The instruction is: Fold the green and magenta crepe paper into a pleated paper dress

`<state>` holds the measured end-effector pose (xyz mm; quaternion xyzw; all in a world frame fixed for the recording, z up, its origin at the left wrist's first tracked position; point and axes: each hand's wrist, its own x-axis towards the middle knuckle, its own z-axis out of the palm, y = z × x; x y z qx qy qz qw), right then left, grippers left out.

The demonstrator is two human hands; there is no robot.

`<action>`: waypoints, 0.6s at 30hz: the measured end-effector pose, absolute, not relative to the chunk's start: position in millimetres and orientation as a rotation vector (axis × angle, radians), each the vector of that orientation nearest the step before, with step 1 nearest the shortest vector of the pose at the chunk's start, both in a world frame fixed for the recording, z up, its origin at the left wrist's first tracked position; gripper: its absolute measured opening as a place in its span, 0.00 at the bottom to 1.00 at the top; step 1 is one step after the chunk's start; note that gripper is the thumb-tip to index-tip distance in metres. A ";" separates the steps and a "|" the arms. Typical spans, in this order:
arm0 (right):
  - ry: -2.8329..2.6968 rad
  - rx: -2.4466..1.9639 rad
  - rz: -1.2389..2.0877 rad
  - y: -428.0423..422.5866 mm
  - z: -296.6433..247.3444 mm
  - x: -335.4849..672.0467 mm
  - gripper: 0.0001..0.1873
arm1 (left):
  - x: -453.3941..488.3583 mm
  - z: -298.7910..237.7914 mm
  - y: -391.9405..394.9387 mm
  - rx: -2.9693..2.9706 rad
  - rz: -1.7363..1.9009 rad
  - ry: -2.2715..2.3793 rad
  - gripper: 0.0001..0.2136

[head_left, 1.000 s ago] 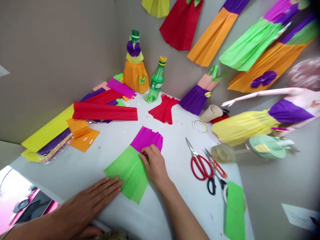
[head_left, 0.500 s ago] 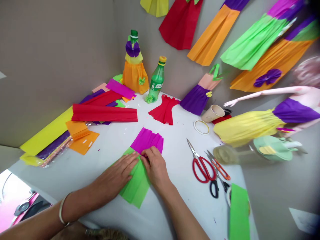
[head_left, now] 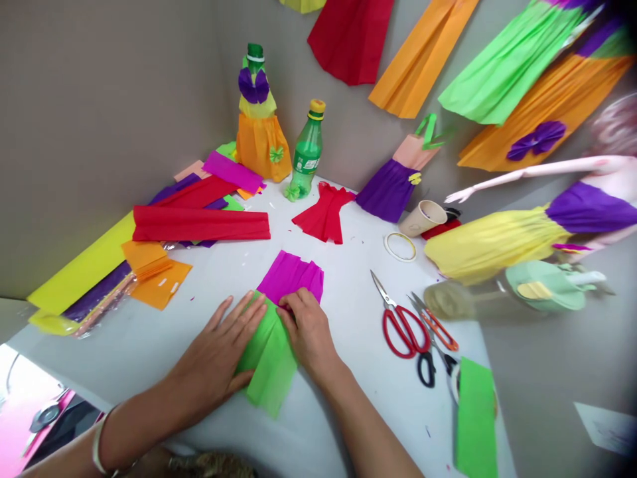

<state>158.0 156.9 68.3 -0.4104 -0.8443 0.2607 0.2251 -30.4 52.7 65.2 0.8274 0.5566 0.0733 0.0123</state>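
The dress (head_left: 273, 338) lies flat on the desk (head_left: 348, 299), right in front of me: a magenta top (head_left: 291, 275) with a ragged upper edge, and a light green skirt (head_left: 271, 378) widening toward me, creased lengthwise by a slanting fold. My right grip (head_left: 309, 330) pinches it at the waist, where green meets magenta. My left grip (head_left: 223, 348), unclenched and palm down, spreads over the skirt's left side, thumb apart near its lower part.

Tbl (head_left: 353, 315) gap: R hand (head_left: 308, 328) to red scissors (head_left: 392, 306) | fwd blk: red dress (head_left: 326, 212)
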 end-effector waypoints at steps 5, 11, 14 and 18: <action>-2.314 -1.135 0.725 156.9 66.1 157.6 0.05 | -32.1 57.8 53.2 2.539 0.183 1.668 0.45; -2.328 -1.145 0.723 157.2 66.6 158.4 0.05 | -58.3 63.3 62.4 2.600 0.286 1.855 0.45; -2.332 -1.139 0.716 156.8 66.8 158.7 0.04 | -48.3 66.7 65.7 2.638 0.326 1.746 0.46; -2.334 -1.121 0.701 156.5 67.1 158.7 0.03 | -33.4 59.1 66.9 2.657 0.339 1.586 0.47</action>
